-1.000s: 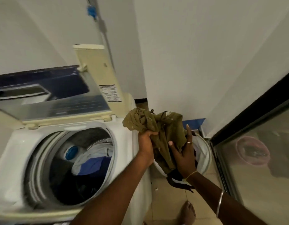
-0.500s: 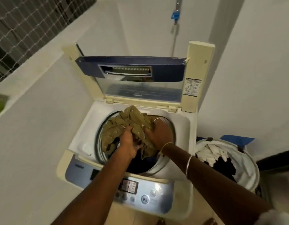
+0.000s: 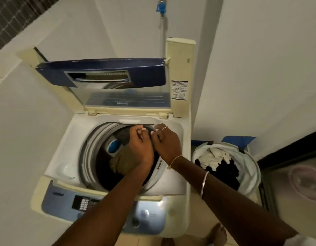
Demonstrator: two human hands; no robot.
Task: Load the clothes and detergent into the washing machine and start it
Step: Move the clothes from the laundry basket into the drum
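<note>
Forearms [image 3: 109, 210] hide much of the washing machine [image 3: 61, 157] drum; one olive garment [image 3: 118, 163] lies inside, under the left grip [image 3: 142, 144]. It and the right grip [image 3: 165, 142] curl close together; whether either is pinching cloth, I cannot tell. One laundry basket [image 3: 253, 167] stands beside.

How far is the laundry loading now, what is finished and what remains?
Done: the lid is up and an olive garment lies in the drum. In hand: the left hand and right hand are together over the drum's back rim; whether they hold anything is unclear. Left: white and dark clothes lie in the basket, no detergent is in view, and the control panel is untouched.
</note>
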